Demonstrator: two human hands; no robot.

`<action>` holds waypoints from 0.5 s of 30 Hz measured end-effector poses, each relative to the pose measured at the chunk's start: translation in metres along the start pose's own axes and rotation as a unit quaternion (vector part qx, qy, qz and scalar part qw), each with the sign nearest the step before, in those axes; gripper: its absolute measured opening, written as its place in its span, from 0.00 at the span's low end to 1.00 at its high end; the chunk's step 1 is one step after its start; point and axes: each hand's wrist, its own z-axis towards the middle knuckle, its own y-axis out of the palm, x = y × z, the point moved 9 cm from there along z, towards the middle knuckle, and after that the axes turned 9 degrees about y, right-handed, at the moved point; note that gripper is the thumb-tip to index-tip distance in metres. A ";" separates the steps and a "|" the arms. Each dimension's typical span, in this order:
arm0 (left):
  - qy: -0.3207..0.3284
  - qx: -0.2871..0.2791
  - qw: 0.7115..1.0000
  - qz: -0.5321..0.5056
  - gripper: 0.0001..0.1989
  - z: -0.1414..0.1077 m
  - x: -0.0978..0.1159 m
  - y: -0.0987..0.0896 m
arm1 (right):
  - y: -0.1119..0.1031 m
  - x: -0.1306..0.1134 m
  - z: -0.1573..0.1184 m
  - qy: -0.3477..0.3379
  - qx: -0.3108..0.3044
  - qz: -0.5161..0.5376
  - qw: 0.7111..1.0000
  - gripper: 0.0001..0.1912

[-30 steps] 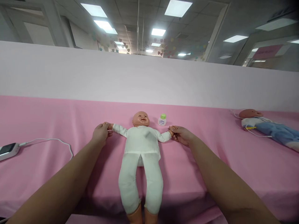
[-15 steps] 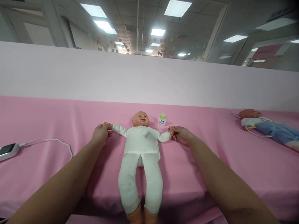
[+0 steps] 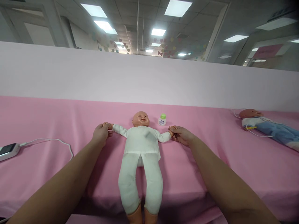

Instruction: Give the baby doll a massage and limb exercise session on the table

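A baby doll point(image 3: 141, 141) in a white top and white trousers lies on its back in the middle of the head view, its arms spread to both sides. My left hand point(image 3: 101, 133) is closed around the doll's hand on the left. On the other side, my right hand point(image 3: 182, 135) pinches the doll's other hand between thumb and fingers. Just beyond the doll's shoulder, near my right hand, stands a small clear bottle point(image 3: 162, 120) with a green cap and a printed label. The doll's feet run out of the bottom of the picture.
A pink cloth point(image 3: 201, 174) covers the table. At the far left lies a white device point(image 3: 9, 151) with a dark screen and a white cable point(image 3: 50, 139). A second doll point(image 3: 275, 129) in blue lies at the right with thin tubing. Behind rises a white panel point(image 3: 149, 79).
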 end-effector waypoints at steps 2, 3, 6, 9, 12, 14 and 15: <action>0.002 -0.002 1.000 0.001 0.07 0.001 -0.001 -0.001 | 0.001 -0.001 0.000 -0.005 0.001 -0.007 1.000 0.09; 0.001 -0.001 1.000 0.000 0.07 0.001 -0.001 -0.001 | 0.000 -0.001 0.001 -0.006 0.003 -0.011 1.000 0.10; -0.002 0.002 1.000 -0.002 0.07 0.001 -0.002 -0.001 | -0.004 0.001 0.003 -0.003 0.017 -0.015 1.000 0.10; 0.002 -0.007 1.000 -0.001 0.07 0.000 0.001 0.001 | -0.008 0.003 0.006 0.004 0.024 -0.011 1.000 0.10; 0.005 -0.013 1.000 0.001 0.06 -0.002 0.003 0.003 | -0.008 0.004 0.007 0.007 0.022 -0.013 1.000 0.10; 0.003 -0.010 1.000 0.002 0.06 -0.003 0.004 0.003 | -0.009 0.004 0.007 0.010 0.025 -0.010 1.000 0.10; 0.002 -0.007 1.000 0.002 0.07 -0.003 0.005 0.003 | -0.009 0.004 0.008 0.011 0.028 -0.007 1.000 0.10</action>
